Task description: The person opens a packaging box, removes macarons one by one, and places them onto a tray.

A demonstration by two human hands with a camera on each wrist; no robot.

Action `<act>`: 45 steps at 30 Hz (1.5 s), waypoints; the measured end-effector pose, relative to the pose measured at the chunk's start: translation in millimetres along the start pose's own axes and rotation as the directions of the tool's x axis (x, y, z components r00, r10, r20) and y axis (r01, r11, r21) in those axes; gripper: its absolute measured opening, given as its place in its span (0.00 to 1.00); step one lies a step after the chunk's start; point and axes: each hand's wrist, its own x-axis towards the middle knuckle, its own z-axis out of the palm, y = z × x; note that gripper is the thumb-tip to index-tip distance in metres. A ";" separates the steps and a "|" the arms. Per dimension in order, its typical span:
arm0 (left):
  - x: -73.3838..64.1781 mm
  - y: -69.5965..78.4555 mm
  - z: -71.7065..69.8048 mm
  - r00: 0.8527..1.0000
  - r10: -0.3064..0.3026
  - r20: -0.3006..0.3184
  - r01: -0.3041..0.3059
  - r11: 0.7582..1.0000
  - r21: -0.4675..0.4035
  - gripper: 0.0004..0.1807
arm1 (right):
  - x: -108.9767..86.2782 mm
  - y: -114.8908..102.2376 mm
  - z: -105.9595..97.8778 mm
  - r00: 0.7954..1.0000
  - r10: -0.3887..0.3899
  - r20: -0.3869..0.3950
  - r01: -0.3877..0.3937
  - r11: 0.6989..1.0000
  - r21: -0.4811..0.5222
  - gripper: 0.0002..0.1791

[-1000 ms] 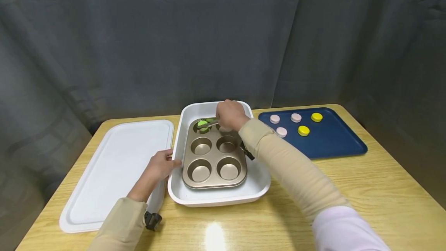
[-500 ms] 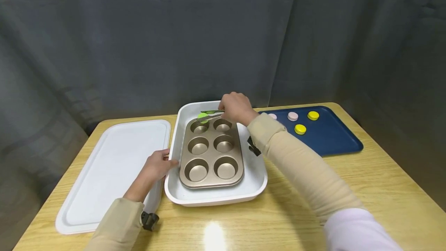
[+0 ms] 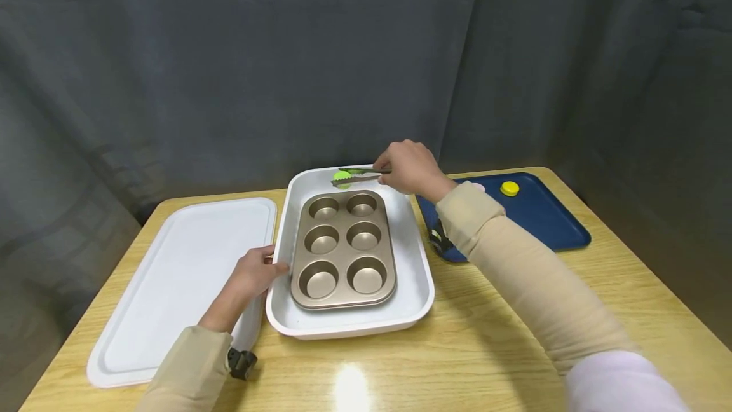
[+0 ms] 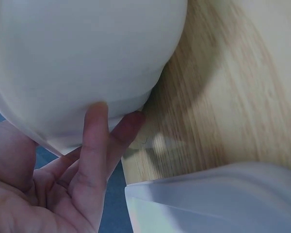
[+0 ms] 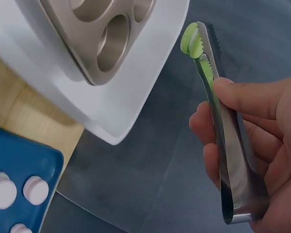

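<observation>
My right hand [image 3: 413, 167] pinches metal tongs [image 5: 240, 182] between thumb and fingers. Between their serrated tips is a light green macaron [image 5: 190, 40], raised above the far end of a white tub [image 3: 416, 285]. Inside that tub lies a bronze muffin pan [image 3: 343, 256]; its several cups hold nothing. My left hand [image 3: 251, 272] grips the tub's left rim, thumb over the edge and fingers against the outer wall [image 4: 63, 63].
A blue tray [image 3: 537, 224] at the right carries pink macarons [image 5: 36, 190] and a yellow macaron [image 3: 510, 189], partly hidden by the right arm. A white tray [image 3: 194, 285] lies left of the tub. A grey curtain [image 3: 286, 68] hangs behind the wooden table [image 3: 457, 361].
My right hand has lifted the green macaron in the tongs out of the pan's far left cup, then moved up and right. The left hand keeps its hold on the rim.
</observation>
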 end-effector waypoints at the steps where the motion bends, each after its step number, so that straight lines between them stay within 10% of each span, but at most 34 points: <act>1: -0.1 -0.2 -0.3 1.000 0.000 -0.001 0.000 1.000 0.001 0.28 | -2.3 1.0 -1.9 1.000 -0.002 -0.007 0.002 1.000 0.007 0.16; 45: 0.7 -2.4 -2.5 1.000 -0.013 0.006 0.013 1.000 -0.020 0.27 | -130.4 136.1 -41.3 0.951 0.281 -0.127 -0.279 0.960 0.039 0.19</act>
